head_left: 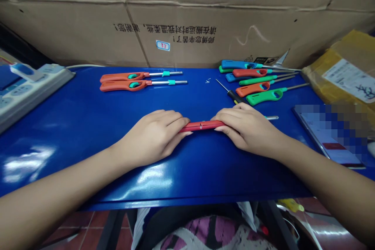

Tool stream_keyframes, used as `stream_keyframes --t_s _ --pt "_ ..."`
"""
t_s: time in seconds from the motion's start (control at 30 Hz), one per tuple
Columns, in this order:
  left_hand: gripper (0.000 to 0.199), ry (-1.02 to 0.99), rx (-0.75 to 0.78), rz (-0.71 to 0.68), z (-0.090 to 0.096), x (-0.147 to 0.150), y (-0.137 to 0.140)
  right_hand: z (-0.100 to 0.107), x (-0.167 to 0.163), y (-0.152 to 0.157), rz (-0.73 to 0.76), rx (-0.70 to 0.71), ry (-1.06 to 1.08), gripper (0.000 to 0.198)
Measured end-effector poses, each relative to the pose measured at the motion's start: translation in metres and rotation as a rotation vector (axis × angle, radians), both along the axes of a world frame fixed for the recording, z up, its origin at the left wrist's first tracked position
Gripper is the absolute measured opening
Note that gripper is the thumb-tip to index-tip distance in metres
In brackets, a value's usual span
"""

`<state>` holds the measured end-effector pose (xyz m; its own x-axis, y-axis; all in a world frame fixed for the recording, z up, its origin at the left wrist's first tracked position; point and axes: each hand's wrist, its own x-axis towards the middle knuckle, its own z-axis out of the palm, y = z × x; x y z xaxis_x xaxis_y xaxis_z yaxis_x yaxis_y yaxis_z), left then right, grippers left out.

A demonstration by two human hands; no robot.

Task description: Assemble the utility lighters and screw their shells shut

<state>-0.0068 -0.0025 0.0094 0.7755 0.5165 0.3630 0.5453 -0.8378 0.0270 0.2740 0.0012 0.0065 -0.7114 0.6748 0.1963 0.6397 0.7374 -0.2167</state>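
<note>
The fingers of the left hand (152, 136) are curled down and closed over one end of a red long-nozzle lighter (202, 126), and the fingers of the right hand (246, 127) are closed over the other end. Only the middle part of the red body shows between the two hands, with a thin seam across it. The lighter lies flat on the blue table (88, 125), near the front edge, and its metal nozzle tip (272, 117) comes out past the right hand.

I judge that the step in hand is pressing the lighter's body together, or holding it firm on the table, with both hands pushing down. The next move probably calls for even pressure from both sides, so that the body does not bend or slip along the glossy surface.

Further out, two orange lighters (137, 80) lie side by side to the left at the back. At the back right there is a loose pile of lighters (258, 82) in blue, green and orange, and a small screwdriver (231, 91) lies just beside it. A white power strip (32, 86) sits on the far left, a phone (328, 136) on the right, and cardboard boxes (187, 15) stand behind the table.
</note>
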Motion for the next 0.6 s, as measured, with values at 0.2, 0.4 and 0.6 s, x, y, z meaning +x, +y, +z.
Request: stream_keyframes --t_s 0.2,0.4,0.6 --pt "0.027 -0.002 -0.036 -0.022 -0.001 0.003 -0.005 0.002 -0.006 -0.006 0.062 0.044 0.069 0.028" --pt "0.027 -0.022 -0.086 -0.045 -0.001 0.009 -0.010 -0.002 -0.014 -0.009 0.099 0.081 0.095 0.027" --pt "0.025 -0.034 -0.066 -0.032 0.000 0.006 -0.007 0.004 -0.007 -0.007 0.029 0.089 0.149 0.022"
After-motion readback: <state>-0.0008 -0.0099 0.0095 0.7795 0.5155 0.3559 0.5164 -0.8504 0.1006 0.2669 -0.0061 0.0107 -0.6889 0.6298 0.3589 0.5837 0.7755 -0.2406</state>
